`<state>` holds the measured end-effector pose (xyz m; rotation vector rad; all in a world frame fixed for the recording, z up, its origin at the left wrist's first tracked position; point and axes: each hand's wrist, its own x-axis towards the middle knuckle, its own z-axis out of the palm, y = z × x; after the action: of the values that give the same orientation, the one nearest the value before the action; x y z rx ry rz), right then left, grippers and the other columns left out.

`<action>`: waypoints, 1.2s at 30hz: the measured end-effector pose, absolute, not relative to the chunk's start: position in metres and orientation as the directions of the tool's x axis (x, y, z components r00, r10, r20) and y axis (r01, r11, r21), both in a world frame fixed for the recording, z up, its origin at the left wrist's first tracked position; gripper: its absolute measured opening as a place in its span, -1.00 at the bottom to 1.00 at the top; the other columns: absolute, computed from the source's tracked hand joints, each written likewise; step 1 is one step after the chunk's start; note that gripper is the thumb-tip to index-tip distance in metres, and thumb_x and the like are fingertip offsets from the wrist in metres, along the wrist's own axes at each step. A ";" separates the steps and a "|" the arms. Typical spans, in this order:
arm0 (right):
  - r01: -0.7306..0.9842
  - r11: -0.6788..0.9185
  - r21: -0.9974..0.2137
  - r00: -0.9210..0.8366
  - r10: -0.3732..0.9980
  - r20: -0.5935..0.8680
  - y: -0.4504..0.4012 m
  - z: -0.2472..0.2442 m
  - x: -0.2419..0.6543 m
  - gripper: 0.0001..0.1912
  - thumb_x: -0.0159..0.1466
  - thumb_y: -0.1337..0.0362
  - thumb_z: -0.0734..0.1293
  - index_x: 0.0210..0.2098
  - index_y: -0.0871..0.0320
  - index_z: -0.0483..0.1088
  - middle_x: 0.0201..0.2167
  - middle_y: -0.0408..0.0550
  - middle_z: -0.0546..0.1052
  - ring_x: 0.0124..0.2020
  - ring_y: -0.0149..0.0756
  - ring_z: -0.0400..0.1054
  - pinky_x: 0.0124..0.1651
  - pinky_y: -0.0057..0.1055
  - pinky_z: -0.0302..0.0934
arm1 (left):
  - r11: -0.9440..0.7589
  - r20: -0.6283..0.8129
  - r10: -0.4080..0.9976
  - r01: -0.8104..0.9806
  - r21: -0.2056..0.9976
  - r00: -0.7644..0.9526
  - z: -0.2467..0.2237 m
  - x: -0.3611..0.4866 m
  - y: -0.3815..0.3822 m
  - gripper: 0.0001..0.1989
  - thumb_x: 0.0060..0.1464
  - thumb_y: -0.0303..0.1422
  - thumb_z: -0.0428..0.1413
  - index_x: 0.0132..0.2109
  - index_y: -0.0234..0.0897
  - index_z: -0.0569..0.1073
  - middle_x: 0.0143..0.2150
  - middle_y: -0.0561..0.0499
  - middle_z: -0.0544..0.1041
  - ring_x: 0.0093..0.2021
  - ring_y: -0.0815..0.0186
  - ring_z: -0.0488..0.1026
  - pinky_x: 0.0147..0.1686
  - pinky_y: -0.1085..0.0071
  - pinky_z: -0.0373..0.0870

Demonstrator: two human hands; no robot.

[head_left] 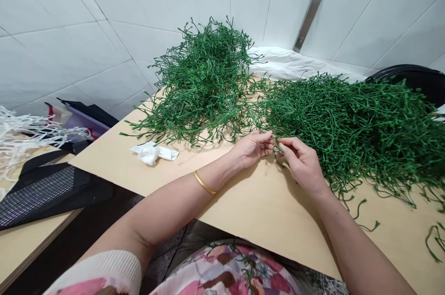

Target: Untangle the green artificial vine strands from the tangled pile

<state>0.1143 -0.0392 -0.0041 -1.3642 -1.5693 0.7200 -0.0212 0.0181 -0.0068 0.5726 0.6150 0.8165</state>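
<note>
My left hand (252, 147) and my right hand (301, 161) meet above the front part of the table, fingertips almost touching. Both pinch a thin green plastic stem (276, 147) that hangs between them, its ends partly hidden by the fingers. Just behind my right hand spreads a large heap of green plastic stems (333, 119) with small knobbed tips. A second, taller pile of green stems (205, 77) lies beyond my left hand. A gold bangle circles my left wrist.
A crumpled white tissue (153, 152) lies on the light wooden table (222, 211). Loose stems (368, 225) are scattered at right. White strands (31, 133) and a black mesh bag (52, 188) occupy another surface at left. A metal bracket (311, 12) is fixed to the tiled wall.
</note>
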 end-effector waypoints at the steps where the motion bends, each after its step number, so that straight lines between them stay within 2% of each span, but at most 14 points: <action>1: 0.421 0.211 -0.882 0.028 0.969 0.245 -0.040 -0.005 0.114 -0.82 0.19 0.24 0.20 -0.27 0.16 0.36 -0.37 -0.07 0.43 -0.39 -0.37 0.29 -0.31 -0.39 0.18 | 0.555 -0.274 0.802 -0.492 0.671 0.530 -0.007 -0.022 0.019 -0.86 -0.01 -0.51 0.08 -0.47 -0.37 0.27 -0.58 0.05 0.39 -0.58 0.49 0.33 -0.52 0.54 0.26; 4: 0.460 0.212 -0.862 0.086 0.956 0.281 -0.043 -0.005 0.112 -0.87 0.16 0.24 0.24 -0.33 0.15 0.32 -0.44 -0.11 0.41 -0.44 -0.38 0.28 -0.37 -0.41 0.18 | 0.556 -0.281 0.801 -0.485 0.675 0.528 -0.007 -0.022 0.021 -0.84 0.01 -0.50 0.07 -0.48 -0.35 0.23 -0.56 0.01 0.43 -0.56 0.47 0.36 -0.50 0.52 0.27; 8: 0.593 0.288 -0.752 0.169 0.869 0.466 -0.047 -0.002 0.112 -0.91 0.19 0.26 0.21 -0.36 0.14 0.30 -0.46 -0.11 0.38 -0.44 -0.37 0.27 -0.35 -0.40 0.17 | 0.548 -0.273 0.796 -0.452 0.703 0.540 -0.008 -0.022 0.019 -0.82 0.01 -0.51 0.04 -0.48 -0.32 0.18 -0.53 -0.04 0.48 -0.55 0.44 0.39 -0.49 0.51 0.29; 11: 0.680 0.410 -0.607 0.114 0.759 0.641 -0.047 0.001 0.113 -0.87 0.20 0.33 0.18 -0.32 0.15 0.35 -0.38 -0.05 0.39 -0.33 -0.31 0.28 -0.24 -0.35 0.19 | 0.533 -0.288 0.803 -0.414 0.738 0.521 -0.008 -0.023 0.019 -0.78 0.01 -0.48 0.05 -0.48 -0.29 0.13 -0.57 0.00 0.46 -0.60 0.46 0.35 -0.54 0.55 0.25; 13: 0.718 0.453 -0.529 0.036 0.734 0.678 -0.045 0.001 0.114 -0.82 0.21 0.36 0.17 -0.27 0.14 0.39 -0.33 -0.02 0.41 -0.26 -0.28 0.29 -0.19 -0.32 0.20 | 0.536 -0.301 0.801 -0.396 0.746 0.518 -0.007 -0.024 0.019 -0.75 -0.01 -0.47 0.07 -0.49 -0.28 0.11 -0.61 0.06 0.42 -0.64 0.49 0.30 -0.60 0.59 0.19; 17: 0.759 0.467 -0.455 -0.099 0.772 0.628 -0.042 -0.001 0.116 -0.78 0.21 0.34 0.17 -0.24 0.12 0.42 -0.29 -0.01 0.44 -0.22 -0.24 0.28 -0.13 -0.25 0.19 | 0.557 -0.316 0.784 -0.381 0.738 0.534 -0.006 -0.025 0.020 -0.75 -0.05 -0.44 0.12 -0.51 -0.30 0.16 -0.65 0.11 0.35 -0.67 0.54 0.24 -0.66 0.64 0.12; 24: 0.744 0.461 -0.483 -0.153 0.822 0.549 -0.043 -0.003 0.114 -0.84 0.17 0.22 0.26 -0.28 0.13 0.39 -0.34 -0.04 0.48 -0.29 -0.25 0.32 -0.19 -0.29 0.17 | 0.568 -0.303 0.764 -0.371 0.735 0.570 -0.011 -0.025 0.024 -0.90 -0.01 -0.42 0.10 -0.41 -0.40 0.40 -0.60 0.07 0.37 -0.65 0.57 0.24 -0.61 0.62 0.20; 27: 0.762 0.440 -0.475 -0.160 0.839 0.520 -0.043 -0.006 0.115 -0.84 0.19 0.25 0.24 -0.27 0.15 0.38 -0.33 -0.04 0.50 -0.31 -0.27 0.34 -0.23 -0.33 0.15 | 0.533 -0.285 0.781 -0.356 0.767 0.555 -0.012 -0.025 0.024 -0.91 -0.01 -0.43 0.10 -0.41 -0.40 0.41 -0.59 0.06 0.38 -0.65 0.56 0.25 -0.61 0.61 0.20; 30: 0.771 0.425 -0.474 -0.151 0.845 0.513 -0.042 -0.007 0.117 -0.83 0.23 0.29 0.16 -0.35 0.16 0.37 -0.40 -0.06 0.48 -0.37 -0.31 0.32 -0.30 -0.39 0.13 | 0.469 -0.259 0.821 -0.342 0.815 0.509 -0.011 -0.023 0.020 -0.89 -0.02 -0.45 0.10 -0.46 -0.39 0.37 -0.60 0.07 0.37 -0.65 0.57 0.23 -0.62 0.62 0.15; 32: 0.776 0.385 -0.500 -0.115 0.865 0.488 -0.042 -0.006 0.117 -0.81 0.23 0.27 0.15 -0.40 0.15 0.35 -0.50 -0.09 0.43 -0.46 -0.35 0.26 -0.37 -0.42 0.09 | 0.440 -0.245 0.837 -0.336 0.833 0.488 -0.009 -0.022 0.017 -0.86 0.00 -0.46 0.09 -0.49 -0.38 0.35 -0.62 0.08 0.34 -0.66 0.58 0.20 -0.63 0.63 0.11; 36: 0.712 0.316 -0.627 -0.061 0.917 0.393 -0.043 0.000 0.115 -0.80 0.23 0.27 0.14 -0.45 0.16 0.32 -0.58 -0.16 0.33 -0.55 -0.42 0.17 -0.43 -0.46 0.03 | 0.435 -0.264 0.844 -0.306 0.847 0.467 -0.005 -0.020 0.015 -0.83 0.05 -0.46 0.03 -0.49 -0.39 0.33 -0.65 0.09 0.31 -0.69 0.58 0.17 -0.65 0.62 0.05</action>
<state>0.1147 -0.0434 -0.0005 -1.4517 -1.8264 0.3438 -0.0205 0.0148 -0.0053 0.8195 0.7723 0.8121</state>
